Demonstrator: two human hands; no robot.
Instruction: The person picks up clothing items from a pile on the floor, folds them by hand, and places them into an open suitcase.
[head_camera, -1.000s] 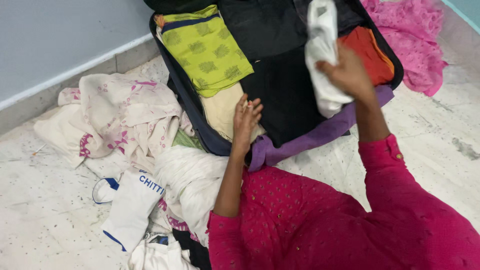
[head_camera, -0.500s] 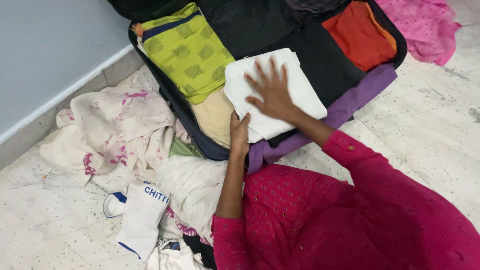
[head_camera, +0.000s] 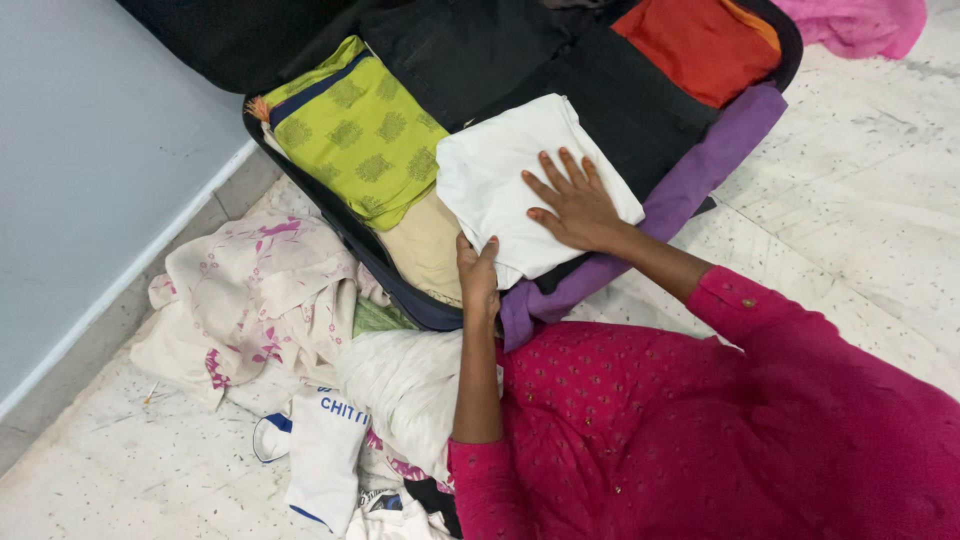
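Now right hand (head_camera: 578, 207), fingers spread flat, on folded white cloth (head_camera: 500, 180); left hand (head_camera: 478, 275) pinching its near edge.

A pale speckled floor (head_camera: 860, 180) carries everything. An open dark suitcase (head_camera: 400, 300) lies on it at the top middle. A heap of loose cloths (head_camera: 270, 300) lies at the lower left, and a pink cloth (head_camera: 860, 25) at the upper right.

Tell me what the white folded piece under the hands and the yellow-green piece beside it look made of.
White folded garment: looks like plain matte cotton, soft creases and no sheen; the right hand lies flat on it, the left hand at its near edge. Yellow-green cloth: a woven fabric with a repeated darker motif and a dark border stripe, possibly cotton or a silk blend.
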